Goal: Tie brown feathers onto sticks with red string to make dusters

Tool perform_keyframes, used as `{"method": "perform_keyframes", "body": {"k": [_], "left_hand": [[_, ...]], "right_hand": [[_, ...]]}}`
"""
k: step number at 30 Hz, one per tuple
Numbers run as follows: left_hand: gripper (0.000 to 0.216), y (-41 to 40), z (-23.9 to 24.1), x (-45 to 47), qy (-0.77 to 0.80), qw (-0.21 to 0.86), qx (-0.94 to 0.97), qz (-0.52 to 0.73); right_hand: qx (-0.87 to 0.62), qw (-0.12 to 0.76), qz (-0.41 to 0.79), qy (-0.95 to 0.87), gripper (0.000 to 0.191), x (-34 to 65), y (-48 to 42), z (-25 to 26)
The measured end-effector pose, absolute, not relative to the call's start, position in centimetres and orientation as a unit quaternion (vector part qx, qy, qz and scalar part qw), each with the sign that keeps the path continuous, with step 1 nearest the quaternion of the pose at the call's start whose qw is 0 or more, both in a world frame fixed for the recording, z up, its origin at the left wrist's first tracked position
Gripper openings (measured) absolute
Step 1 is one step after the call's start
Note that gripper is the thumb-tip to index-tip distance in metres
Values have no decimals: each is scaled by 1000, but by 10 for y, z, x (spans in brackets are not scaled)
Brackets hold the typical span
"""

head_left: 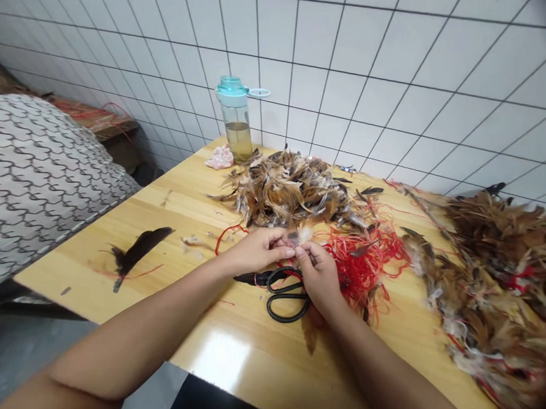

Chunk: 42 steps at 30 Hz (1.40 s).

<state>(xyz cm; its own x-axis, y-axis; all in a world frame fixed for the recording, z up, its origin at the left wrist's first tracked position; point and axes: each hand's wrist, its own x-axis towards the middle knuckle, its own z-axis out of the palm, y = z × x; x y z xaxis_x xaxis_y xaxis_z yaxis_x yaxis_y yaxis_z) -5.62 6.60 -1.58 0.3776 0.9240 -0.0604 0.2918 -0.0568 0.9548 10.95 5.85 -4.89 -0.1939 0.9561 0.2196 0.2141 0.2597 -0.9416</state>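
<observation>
My left hand point(266, 251) and my right hand point(318, 269) meet over the middle of the table, fingertips pinched together. Between them is a small feather point(302, 236) with pale fluff at its top; the fingers cover most of it. Just below lie scissors with black handles point(287, 303), their blades hidden under my hands. A tangle of red string point(366, 262) spreads beside my right hand. Behind both hands rises a heap of brown and white feathers point(287, 190). One brown feather point(310, 336) lies under my right wrist.
A water bottle with a turquoise lid point(239, 125) stands at the back by the tiled wall, a crumpled tissue point(220, 157) beside it. One dark feather point(143, 249) lies at the left. Bundles of tied brown feathers point(503, 286) cover the right side of the table point(163, 330).
</observation>
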Motion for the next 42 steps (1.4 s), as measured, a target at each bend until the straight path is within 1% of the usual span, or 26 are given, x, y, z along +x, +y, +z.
{"method": "perform_keyframes", "body": {"k": [3,6,9,12,16,18,22,26,33,38,42], "left_hand": [[26,69,-14,-63,489,442,684,312],[24,74,-10,-73,512,367,694,348],[23,81,-8,-85,568,265,671,396],[20,87,-8,-97,618,146,650,418],[35,88,-6,-100,618,-14,662,425],[31,84,-4,-95,591,-48,678,435],[18,72,0,-81,536,-43,720,439],[17,66,-2,-74,502,-21,752,427],[10,61,-9,-63,448,-8,796,406],[16,56,-14,-54,433,27,813,389],[19,53,-15,-51,439,51,810,386]], "right_hand": [[-458,452,409,-647,22,109,58,-48],[-459,452,404,-649,23,108,58,-49],[-458,455,394,-654,24,107,56,-51],[-454,459,383,-661,25,106,55,-51],[-444,461,363,-677,23,106,53,-51],[-442,465,360,-678,23,105,53,-51],[-438,485,367,-662,22,105,56,-52],[-432,507,356,-655,22,106,56,-48],[-396,515,327,-687,20,107,48,-37],[-383,572,368,-626,20,120,41,-5],[-428,596,364,-574,24,155,35,25]]}}
